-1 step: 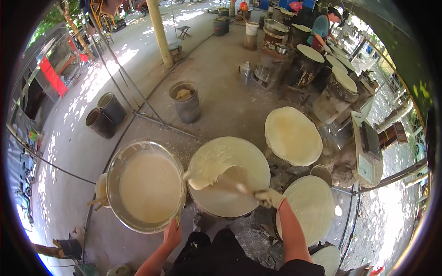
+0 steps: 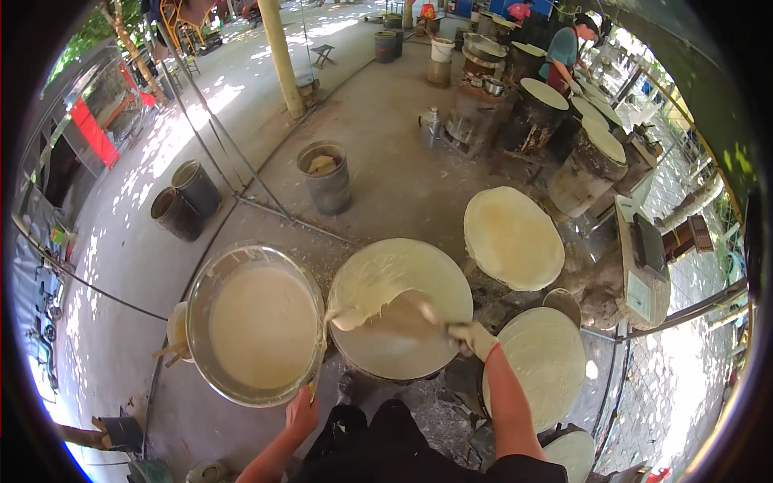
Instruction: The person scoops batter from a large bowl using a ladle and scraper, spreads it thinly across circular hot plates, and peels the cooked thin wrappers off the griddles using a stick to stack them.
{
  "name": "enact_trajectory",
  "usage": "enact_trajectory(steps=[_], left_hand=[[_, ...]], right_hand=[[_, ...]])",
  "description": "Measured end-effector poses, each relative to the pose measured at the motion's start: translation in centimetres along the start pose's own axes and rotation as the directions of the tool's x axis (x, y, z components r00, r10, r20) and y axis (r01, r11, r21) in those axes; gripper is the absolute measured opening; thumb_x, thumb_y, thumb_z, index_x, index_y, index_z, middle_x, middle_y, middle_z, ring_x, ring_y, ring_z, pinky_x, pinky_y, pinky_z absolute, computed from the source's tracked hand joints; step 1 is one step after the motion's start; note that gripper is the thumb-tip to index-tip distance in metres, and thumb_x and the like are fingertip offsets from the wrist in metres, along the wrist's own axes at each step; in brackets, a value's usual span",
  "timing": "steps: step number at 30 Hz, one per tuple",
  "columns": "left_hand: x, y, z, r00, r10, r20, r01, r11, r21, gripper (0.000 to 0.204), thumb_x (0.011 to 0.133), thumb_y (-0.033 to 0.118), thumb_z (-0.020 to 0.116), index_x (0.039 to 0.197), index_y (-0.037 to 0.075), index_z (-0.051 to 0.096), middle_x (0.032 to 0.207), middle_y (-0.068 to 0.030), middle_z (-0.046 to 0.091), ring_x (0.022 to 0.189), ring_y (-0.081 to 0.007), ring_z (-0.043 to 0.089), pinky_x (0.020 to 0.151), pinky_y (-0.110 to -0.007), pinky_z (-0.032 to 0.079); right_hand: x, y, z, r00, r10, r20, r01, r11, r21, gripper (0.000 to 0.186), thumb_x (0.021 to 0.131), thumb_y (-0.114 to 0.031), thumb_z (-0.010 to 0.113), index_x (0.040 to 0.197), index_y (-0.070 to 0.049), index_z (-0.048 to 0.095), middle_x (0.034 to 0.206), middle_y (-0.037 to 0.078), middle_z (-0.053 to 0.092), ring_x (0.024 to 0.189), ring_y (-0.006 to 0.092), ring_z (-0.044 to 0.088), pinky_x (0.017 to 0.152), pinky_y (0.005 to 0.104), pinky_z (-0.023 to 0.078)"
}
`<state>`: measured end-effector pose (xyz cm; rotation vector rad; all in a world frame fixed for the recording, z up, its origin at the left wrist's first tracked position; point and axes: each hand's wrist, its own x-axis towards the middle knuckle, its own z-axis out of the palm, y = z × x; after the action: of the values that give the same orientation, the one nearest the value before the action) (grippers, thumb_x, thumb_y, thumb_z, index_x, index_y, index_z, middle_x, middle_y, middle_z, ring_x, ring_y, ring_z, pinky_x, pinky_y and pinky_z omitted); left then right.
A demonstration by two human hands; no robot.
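A wide metal basin (image 2: pixel 200 342) of creamy batter (image 2: pixel 262 330) stands on the left. My bare left hand (image 2: pixel 303 412) is closed at its near right rim, on a small yellowish piece I cannot make out. In front of me is a round griddle (image 2: pixel 403 362), its far side coated with wet batter (image 2: pixel 374 278). My gloved right hand (image 2: pixel 481 340) grips the dark handle of a batter spreader (image 2: pixel 411 310). Its motion-blurred brown blade lies over the middle of the griddle. A pale strip of batter hangs between griddle and basin rim.
To the right is another griddle (image 2: pixel 538 370) covered in batter. A round flatbread sheet (image 2: pixel 514 238) lies beyond it. A metal bucket (image 2: pixel 324 177) stands ahead, and dark buckets (image 2: pixel 185 201) stand at left. Farther off, a person (image 2: pixel 568 56) works at a row of griddles.
My right hand and the spreader have shifted slightly, with the blade still blurred over the griddle. My left hand and the basin look unchanged.
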<state>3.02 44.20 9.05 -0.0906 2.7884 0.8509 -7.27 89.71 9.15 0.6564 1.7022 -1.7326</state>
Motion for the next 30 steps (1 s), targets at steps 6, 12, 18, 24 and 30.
enact_trajectory(steps=[6, 12, 18, 24, 30], left_hand=[[-5.6, 0.1, -0.2, 0.994, -0.037, 0.098, 0.023, 0.989, 0.144, 0.02, 0.087, 0.015, 0.053, 0.102, 0.005, 0.045, 0.086, -0.0233, 0.062, 0.081, -0.0464, 0.058, 0.069, -0.058, 0.043], [-7.4, -0.1, 0.5, 0.993, 0.018, 0.12, -0.035, 0.989, 0.147, 0.023, 0.085, 0.013, 0.054, 0.105, 0.007, 0.045, 0.09, -0.0209, 0.061, 0.083, -0.0444, 0.059, 0.069, -0.057, 0.043], [-7.5, 0.1, -0.4, 0.992, 0.047, 0.116, -0.066, 0.984, 0.166, 0.022, 0.087, 0.015, 0.049, 0.108, 0.008, 0.048, 0.093, -0.021, 0.062, 0.085, -0.0442, 0.059, 0.071, -0.057, 0.044], [-6.2, -2.1, -2.7, 0.977, 0.121, 0.176, -0.149, 0.977, 0.155, 0.025, 0.087, 0.016, 0.05, 0.11, 0.006, 0.048, 0.094, -0.0221, 0.062, 0.086, -0.0445, 0.059, 0.073, -0.056, 0.045], [-3.6, -8.3, -5.9, 0.928, 0.336, 0.164, -0.337, 0.941, -0.017, 0.032, 0.085, 0.015, 0.056, 0.114, 0.003, 0.05, 0.097, -0.0219, 0.062, 0.088, -0.0457, 0.058, 0.074, -0.055, 0.045]], right_hand=[[3.3, -1.5, 4.3, 0.994, -0.071, 0.085, 0.097, 0.932, -0.349, 0.029, 0.085, -0.033, 0.062, 0.099, -0.008, 0.066, 0.068, -0.002, 0.058, 0.049, 0.0091, 0.045, 0.045, 0.0262, 0.036], [2.5, 1.6, 1.4, 0.991, -0.111, -0.071, 0.109, 0.994, -0.025, 0.035, 0.085, -0.039, 0.061, 0.102, -0.009, 0.067, 0.072, -0.002, 0.059, 0.049, 0.0111, 0.044, 0.046, 0.0266, 0.037], [0.3, 2.4, 3.5, 0.979, 0.103, 0.176, -0.043, 0.948, -0.315, 0.031, 0.085, -0.036, 0.062, 0.102, -0.01, 0.064, 0.069, -0.001, 0.056, 0.046, 0.0075, 0.038, 0.041, 0.0241, 0.027], [-3.7, 6.4, 6.8, 0.959, 0.047, -0.28, 0.029, 0.965, 0.259, 0.025, 0.087, -0.03, 0.063, 0.105, -0.013, 0.063, 0.067, 0.0, 0.056, 0.042, 0.0071, 0.037, 0.038, 0.0235, 0.024], [-9.6, 12.1, 15.2, 0.995, 0.02, -0.103, 0.008, 0.964, 0.265, 0.027, 0.09, -0.028, 0.06, 0.111, -0.01, 0.058, 0.066, 0.0, 0.053, 0.042, 0.0072, 0.037, 0.039, 0.0225, 0.024]])
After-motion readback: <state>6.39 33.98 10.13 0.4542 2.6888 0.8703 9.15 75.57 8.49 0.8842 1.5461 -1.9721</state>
